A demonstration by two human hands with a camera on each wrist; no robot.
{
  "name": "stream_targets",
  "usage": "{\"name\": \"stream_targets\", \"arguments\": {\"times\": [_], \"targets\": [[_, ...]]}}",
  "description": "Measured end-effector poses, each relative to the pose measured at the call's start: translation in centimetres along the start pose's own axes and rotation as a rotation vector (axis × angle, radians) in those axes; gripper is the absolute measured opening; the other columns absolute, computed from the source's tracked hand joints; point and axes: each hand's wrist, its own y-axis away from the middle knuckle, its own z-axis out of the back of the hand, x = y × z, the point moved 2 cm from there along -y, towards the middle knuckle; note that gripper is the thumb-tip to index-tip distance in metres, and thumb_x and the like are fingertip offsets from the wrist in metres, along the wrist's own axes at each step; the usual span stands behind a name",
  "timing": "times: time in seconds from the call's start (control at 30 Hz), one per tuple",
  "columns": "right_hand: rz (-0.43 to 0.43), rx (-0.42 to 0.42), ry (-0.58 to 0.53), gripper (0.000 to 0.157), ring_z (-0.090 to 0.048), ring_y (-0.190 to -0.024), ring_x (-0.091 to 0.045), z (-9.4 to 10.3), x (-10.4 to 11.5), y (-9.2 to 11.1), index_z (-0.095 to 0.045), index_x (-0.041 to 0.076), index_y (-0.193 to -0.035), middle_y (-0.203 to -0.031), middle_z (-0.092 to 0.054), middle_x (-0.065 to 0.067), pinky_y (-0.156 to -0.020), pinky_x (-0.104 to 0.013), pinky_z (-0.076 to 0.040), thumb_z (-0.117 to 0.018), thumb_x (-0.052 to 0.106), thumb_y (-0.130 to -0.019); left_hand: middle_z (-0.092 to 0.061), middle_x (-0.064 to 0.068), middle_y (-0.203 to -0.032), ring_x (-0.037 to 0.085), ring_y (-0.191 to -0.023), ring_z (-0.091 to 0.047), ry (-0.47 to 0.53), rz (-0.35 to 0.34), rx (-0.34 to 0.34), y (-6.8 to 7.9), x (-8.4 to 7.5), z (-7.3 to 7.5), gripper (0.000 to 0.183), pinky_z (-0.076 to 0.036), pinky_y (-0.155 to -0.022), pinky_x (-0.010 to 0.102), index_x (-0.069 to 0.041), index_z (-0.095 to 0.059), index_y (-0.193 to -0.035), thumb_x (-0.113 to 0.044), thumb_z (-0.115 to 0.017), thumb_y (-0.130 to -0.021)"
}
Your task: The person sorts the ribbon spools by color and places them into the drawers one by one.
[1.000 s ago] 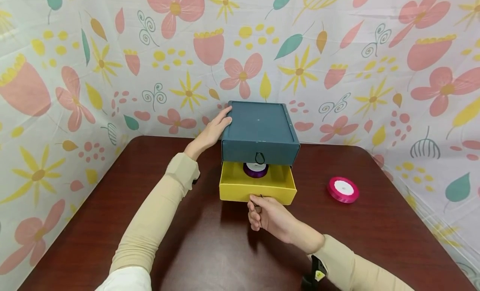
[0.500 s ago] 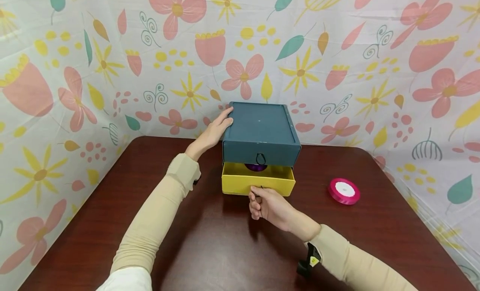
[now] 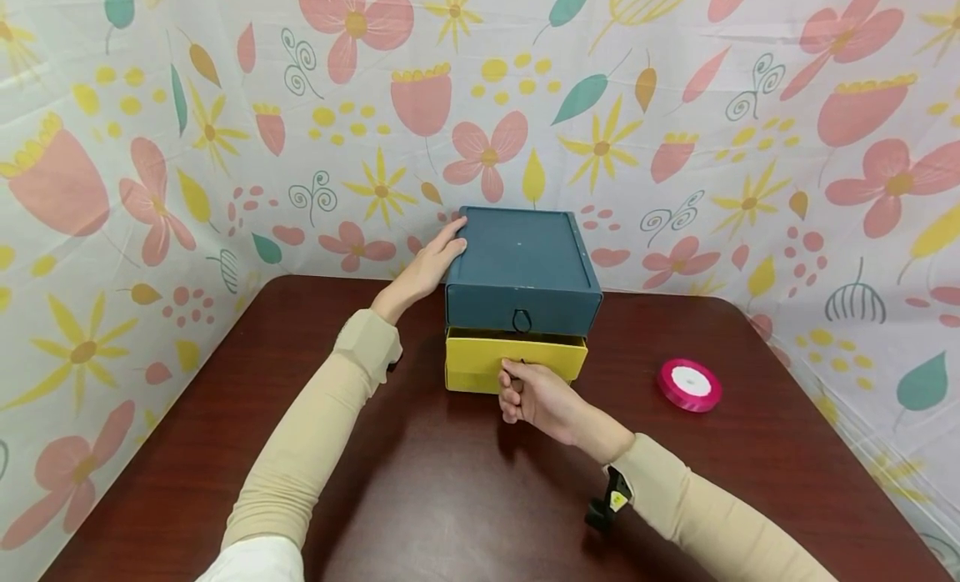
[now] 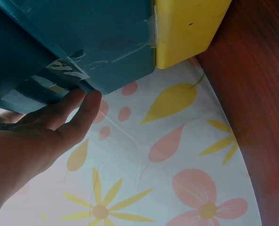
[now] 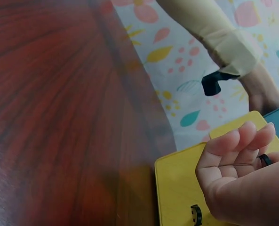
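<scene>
A blue drawer box (image 3: 517, 248) with a black loop on its front rests on top of a yellow drawer unit (image 4: 188, 33). The yellow drawer (image 3: 468, 350) stands out slightly below the blue front, leaving a thin dark gap at its top. My right hand (image 3: 543, 403) pinches the black loop pull (image 5: 265, 160) at the middle of the yellow front, its other fingers curled. My left hand (image 3: 423, 269) rests against the left side of the blue box, fingers extended along its edge, as the left wrist view also shows.
A pink ribbon spool (image 3: 690, 385) with a white centre lies on the dark wooden table (image 3: 420, 499) to the right. A flower-printed cloth (image 3: 300, 132) hangs behind the table. Another small black piece (image 5: 196, 214) shows on the yellow face.
My right hand has moved forward with the pull, and the yellow drawer has slid inward under the blue box. The purple spool inside it is now hidden. My left hand stays in place.
</scene>
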Motion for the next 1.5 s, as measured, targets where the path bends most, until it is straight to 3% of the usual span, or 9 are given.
{"name": "stream_targets", "arguments": {"times": [0.5,0.67,0.9,1.03,1.17,1.5], "targets": [[0.001,0.004,-0.009,0.037,-0.045,-0.058,-0.013,0.9,0.7,-1.2,-0.047,0.012,-0.079,-0.058,-0.04,0.003,-0.064,-0.028,-0.04,-0.031,0.031,-0.107,-0.012,0.002,-0.163,0.024,-0.15,-0.018,0.025,-0.013,0.004,0.0,0.1,-0.1,0.058,-0.022,-0.119,0.049,-0.026,-0.015,-0.156,-0.044,-0.031,-0.104],[-0.01,0.017,0.019,0.03,-0.046,-0.06,-0.013,0.9,0.4,-1.1,-0.052,0.01,-0.087,-0.06,-0.042,0.002,-0.064,-0.028,-0.042,-0.042,0.033,-0.104,-0.011,0.002,-0.164,0.024,-0.15,-0.016,0.027,-0.015,0.001,0.0,0.2,0.0,0.058,-0.021,-0.119,0.049,-0.026,-0.015,-0.157,-0.044,-0.031,-0.104],[-0.145,0.088,0.114,0.019,-0.05,-0.06,-0.013,0.6,-1.9,0.3,-0.06,0.007,-0.101,-0.065,-0.046,0.002,-0.065,-0.028,-0.048,-0.054,0.024,-0.099,-0.011,0.002,-0.164,0.024,-0.151,-0.016,0.026,-0.008,0.009,0.1,0.3,0.0,0.058,-0.021,-0.119,0.048,-0.025,-0.014,-0.157,-0.045,-0.031,-0.104],[-0.216,-0.008,0.1,0.031,-0.05,-0.058,-0.013,1.1,-2.6,0.4,-0.057,0.001,-0.109,-0.063,-0.05,0.004,-0.063,-0.028,-0.049,-0.055,0.03,-0.098,-0.011,0.003,-0.164,0.024,-0.15,-0.016,0.029,-0.015,0.001,0.0,0.3,0.2,0.058,-0.021,-0.119,0.048,-0.024,-0.015,-0.157,-0.043,-0.031,-0.104],[-0.246,-0.123,0.009,0.044,-0.046,-0.058,-0.011,1.9,-2.7,-0.4,-0.051,-0.003,-0.121,-0.063,-0.05,0.005,-0.061,-0.026,-0.046,-0.049,0.035,-0.1,-0.011,0.004,-0.164,0.024,-0.151,-0.016,0.025,-0.026,-0.002,0.0,0.2,0.2,0.058,-0.021,-0.119,0.048,-0.023,-0.015,-0.157,-0.042,-0.03,-0.105],[-0.211,-0.257,-0.235,0.04,-0.036,-0.055,-0.006,1.7,-3.1,-1.5,-0.043,-0.006,-0.132,-0.059,-0.043,0.007,-0.053,-0.017,-0.035,-0.037,0.022,-0.105,-0.011,0.002,-0.164,0.024,-0.15,-0.017,0.028,-0.025,0.018,-0.1,0.1,0.2,0.058,-0.022,-0.119,0.048,-0.026,-0.013,-0.157,-0.045,-0.03,-0.104]]}}
